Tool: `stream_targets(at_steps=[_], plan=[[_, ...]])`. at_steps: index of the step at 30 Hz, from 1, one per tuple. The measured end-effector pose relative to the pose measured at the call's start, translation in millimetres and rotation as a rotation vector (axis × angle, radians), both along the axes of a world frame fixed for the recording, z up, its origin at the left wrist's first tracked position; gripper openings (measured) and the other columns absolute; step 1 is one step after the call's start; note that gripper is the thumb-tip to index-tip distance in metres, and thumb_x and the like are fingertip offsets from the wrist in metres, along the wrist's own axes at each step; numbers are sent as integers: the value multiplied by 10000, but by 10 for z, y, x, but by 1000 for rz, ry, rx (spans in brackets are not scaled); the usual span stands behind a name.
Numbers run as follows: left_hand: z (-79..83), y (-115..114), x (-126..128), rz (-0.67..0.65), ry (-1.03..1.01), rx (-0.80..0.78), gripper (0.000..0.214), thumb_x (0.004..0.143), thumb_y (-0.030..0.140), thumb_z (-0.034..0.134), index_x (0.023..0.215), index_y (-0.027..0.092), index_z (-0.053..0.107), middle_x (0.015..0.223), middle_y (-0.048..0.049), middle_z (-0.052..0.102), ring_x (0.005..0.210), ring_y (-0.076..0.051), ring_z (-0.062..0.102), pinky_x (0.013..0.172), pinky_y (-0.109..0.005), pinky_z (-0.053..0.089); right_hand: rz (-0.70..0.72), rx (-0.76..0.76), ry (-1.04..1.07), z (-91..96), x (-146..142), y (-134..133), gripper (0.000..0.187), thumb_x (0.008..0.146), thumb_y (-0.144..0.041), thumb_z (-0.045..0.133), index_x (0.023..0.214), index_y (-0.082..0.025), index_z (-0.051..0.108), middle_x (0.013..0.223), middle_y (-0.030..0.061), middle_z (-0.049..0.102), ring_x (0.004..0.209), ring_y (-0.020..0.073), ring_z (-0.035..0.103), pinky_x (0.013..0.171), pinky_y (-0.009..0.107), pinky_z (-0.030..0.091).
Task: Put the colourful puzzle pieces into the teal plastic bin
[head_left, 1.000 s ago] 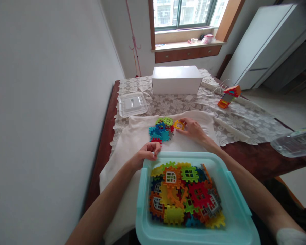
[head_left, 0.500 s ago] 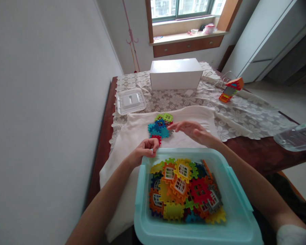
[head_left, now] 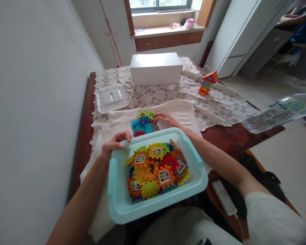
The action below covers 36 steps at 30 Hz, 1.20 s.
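Change: a second ago the right hand (head_left: 165,120) pinched a yellow tile beside the small pile of tiles (head_left: 143,123); now it rests empty at that pile's right edge, fingers loosely spread, and more yellow window tiles lie in the bin.
Left hand (head_left: 114,144): has slid onto the teal bin's (head_left: 117,204) far left corner, fingers curled on the rim, holding nothing else.
Bin: on the person's lap at the counter (head_left: 234,137) edge, heaped with coloured tiles (head_left: 155,168).
Pile: on the white cloth (head_left: 117,122), just beyond the bin.
Around: clear lid (head_left: 111,98), white box (head_left: 156,68), tile house (head_left: 208,82), plastic bottle (head_left: 277,112).
In the way: the bin's far rim partly hides the pile.
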<state>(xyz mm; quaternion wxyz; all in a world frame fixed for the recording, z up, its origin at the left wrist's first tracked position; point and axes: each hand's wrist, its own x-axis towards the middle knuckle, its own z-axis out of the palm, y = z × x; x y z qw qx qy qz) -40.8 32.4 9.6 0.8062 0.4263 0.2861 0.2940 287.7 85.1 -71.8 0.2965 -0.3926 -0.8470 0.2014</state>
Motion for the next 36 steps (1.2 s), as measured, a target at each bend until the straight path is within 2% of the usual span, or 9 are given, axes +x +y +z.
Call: stream_targets(at_steps=[5,7,12,16,21,25,27,30,36], plan=[[-1,-79,115,70,-3,-13,278,576,216,814,804,154,668,650,-16,716,457,-159,652,424,-196,486,-20,-29,-64,-13,-32,-9,549,856,-398,877,1350,-275,671,1742,100,425,1599,319,419,1333,574,323],[17,-104,151,85,-11,-25,255,576,211,806,778,159,659,632,-16,712,443,-157,642,415,-197,480,-22,-26,-66,-15,-41,8,519,863,-401,868,1328,-266,683,1705,108,482,1581,319,452,1334,567,326],[59,-113,205,78,-49,-20,232,577,197,796,749,164,644,611,-27,722,436,-162,641,424,-204,488,7,-51,14,-2,-24,30,460,829,-397,855,1237,-235,718,1577,128,606,1416,315,618,1230,491,477],[35,-113,226,74,-84,-26,229,576,196,785,751,162,642,614,-26,720,448,-170,653,454,-220,512,69,-125,90,28,-3,28,360,831,-429,806,1139,-259,732,1526,97,640,1396,294,626,1239,478,470],[-27,-126,230,75,-130,-55,243,551,203,767,756,158,644,660,-45,734,467,-174,657,455,-227,501,123,-251,231,132,44,166,417,838,-590,776,1085,-258,727,1382,98,717,1315,297,663,1210,495,486],[-58,-126,207,62,-128,-56,255,522,186,763,751,150,656,649,-29,698,474,-159,644,443,-208,466,99,-393,337,152,48,311,472,922,-671,630,1059,-229,725,1193,91,779,1100,293,729,1020,479,589],[-54,-129,200,59,-133,-51,250,524,181,760,751,149,661,655,-25,687,493,-158,649,464,-210,476,-46,-365,384,105,21,337,523,934,-695,599,1121,-220,713,1098,90,789,1001,285,733,915,458,613],[-42,-135,200,58,-137,-47,242,531,186,757,750,151,661,656,-27,684,500,-160,648,473,-212,467,-248,-184,358,2,-29,331,528,900,-675,679,1170,-221,696,1126,109,780,1006,287,723,912,458,606],[-67,-133,205,79,-120,-66,230,523,183,741,737,149,664,655,-37,684,496,-154,633,462,-197,425,-222,18,70,-108,-118,281,501,880,-479,809,1295,-235,671,1356,148,727,1273,349,673,1121,555,519]])
